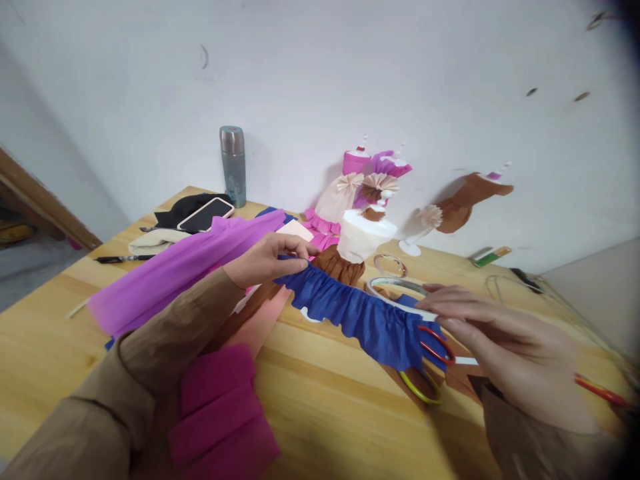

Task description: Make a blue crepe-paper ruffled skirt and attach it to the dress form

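A blue ruffled strip of crepe paper [355,313] stretches between my two hands above the table. My left hand [267,259] pinches its left end between thumb and fingers. At the far end, my right hand [505,340] has its thumb and fingers pressed together on the top edge, near a pale band. Scissors with red and yellow handle loops [423,388] are just below the right fingers, partly covered by the strip. Right behind the strip stands a small dress form [367,233] in a white top and a brown gathered skirt. A tape roll [395,283] lies close to the right fingertips.
Purple crepe paper [185,273] and folded magenta paper [220,407] lie at left. Behind them are a phone [206,215], a pen [123,259] and a thermos [233,167]. More dressed forms [340,193] stand by the wall, one in brown [460,203] leaning.
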### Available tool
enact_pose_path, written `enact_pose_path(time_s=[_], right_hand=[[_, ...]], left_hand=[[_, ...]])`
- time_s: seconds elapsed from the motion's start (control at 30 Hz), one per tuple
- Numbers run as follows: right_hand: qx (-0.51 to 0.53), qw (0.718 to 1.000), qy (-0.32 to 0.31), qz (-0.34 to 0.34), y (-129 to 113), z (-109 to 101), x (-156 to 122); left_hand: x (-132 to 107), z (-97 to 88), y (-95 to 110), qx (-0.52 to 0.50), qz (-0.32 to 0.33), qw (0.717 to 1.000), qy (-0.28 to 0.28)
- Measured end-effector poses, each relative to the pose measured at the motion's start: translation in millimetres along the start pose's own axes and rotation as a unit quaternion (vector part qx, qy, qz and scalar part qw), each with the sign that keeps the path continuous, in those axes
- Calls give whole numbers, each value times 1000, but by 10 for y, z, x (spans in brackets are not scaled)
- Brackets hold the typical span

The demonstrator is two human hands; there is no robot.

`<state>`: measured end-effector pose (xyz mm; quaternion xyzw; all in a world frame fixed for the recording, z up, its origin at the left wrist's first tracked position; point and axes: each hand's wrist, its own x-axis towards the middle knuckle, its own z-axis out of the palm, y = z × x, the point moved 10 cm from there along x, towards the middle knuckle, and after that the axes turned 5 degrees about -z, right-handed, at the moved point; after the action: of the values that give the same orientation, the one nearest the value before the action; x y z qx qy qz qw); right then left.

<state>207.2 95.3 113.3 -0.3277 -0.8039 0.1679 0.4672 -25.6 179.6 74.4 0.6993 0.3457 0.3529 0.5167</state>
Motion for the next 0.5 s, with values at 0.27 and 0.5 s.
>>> enact_pose_path(time_s=[0.27, 0.5], right_hand=[[-5, 1000, -1, -16, -23, 1, 7], [-13, 999, -1, -41, -50, 3, 19]], left_hand=[[3, 1, -1, 1, 1, 1000, -5], [3, 5, -17, 0, 2, 1000, -7]])
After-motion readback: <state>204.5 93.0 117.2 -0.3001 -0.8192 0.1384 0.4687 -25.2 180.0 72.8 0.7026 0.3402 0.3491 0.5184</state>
